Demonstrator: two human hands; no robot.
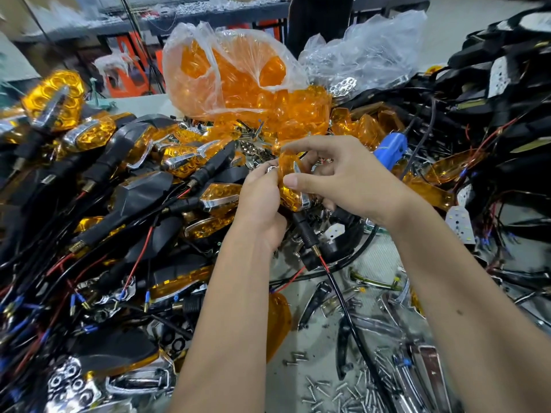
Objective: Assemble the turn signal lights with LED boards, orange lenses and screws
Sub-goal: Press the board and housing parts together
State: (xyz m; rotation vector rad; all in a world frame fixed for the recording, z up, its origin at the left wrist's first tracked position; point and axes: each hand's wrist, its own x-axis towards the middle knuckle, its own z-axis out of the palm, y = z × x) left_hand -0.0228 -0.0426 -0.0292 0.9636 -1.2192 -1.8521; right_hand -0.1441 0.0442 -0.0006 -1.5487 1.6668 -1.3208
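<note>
Pressing an orange lens (288,186) onto a turn signal light, both hands are working just above the middle of the tabletop (384,257). The left hand (261,201) is curling its fingers round the light's left side, its grip closed on the unit; the right hand (337,177) is pinching the lens from the right, thumb on the front face and fingers arched over the top. The light's black stem (304,231) is hanging below the hands, trailing a red and a black wire.

Judging from the layout, the job is looking partly done: a heap of finished lights (125,162) is lying to the left, too tangled to count but plainly more than a dozen. Plenty is remaining: a plastic bag of lenses (238,76) is standing behind the hands, black housings (507,93) are piling up at right, and at least two bare LED boards (460,225) are showing near the right forearm. Loose screws (337,389), dozens of them, are lying scattered in front, so the held unit is probably awaiting its screw. One blue-handled tool (390,147) is resting beyond the right hand.
</note>
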